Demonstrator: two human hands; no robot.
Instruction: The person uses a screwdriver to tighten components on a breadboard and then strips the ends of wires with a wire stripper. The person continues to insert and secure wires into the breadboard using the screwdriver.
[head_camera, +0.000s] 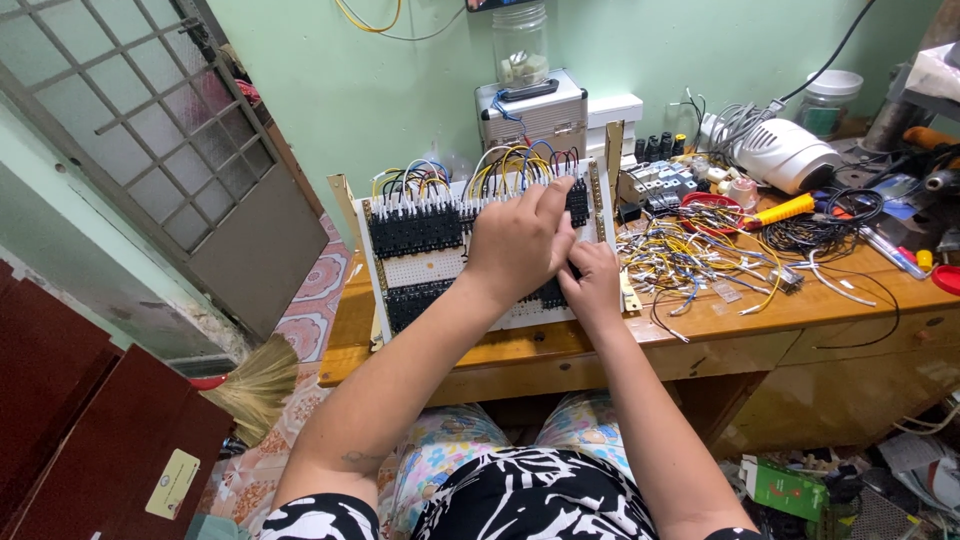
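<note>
- Wiring panel (420, 262) stands tilted on wooden desk (700, 318).
- Upper relay rows wired; lower rows bare.
- Left hand (518, 240) fingers curled, pressing panel; grip unclear.
- Right hand (594, 285) curled, contents hidden.

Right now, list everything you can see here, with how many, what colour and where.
Wiring panel: one, white with black blocks and coloured wires, propped on the desk's left part.
Desk: one, brown wood, centre.
Loose wires: many, yellow, blue, white, right of panel.
Metal case: one, silver, behind panel.
Clear jar: one, on the case.
Broom: one, straw, floor left.
Left hand: on the panel's black blocks.
Right hand: at the panel's lower right, grip hidden.
</note>
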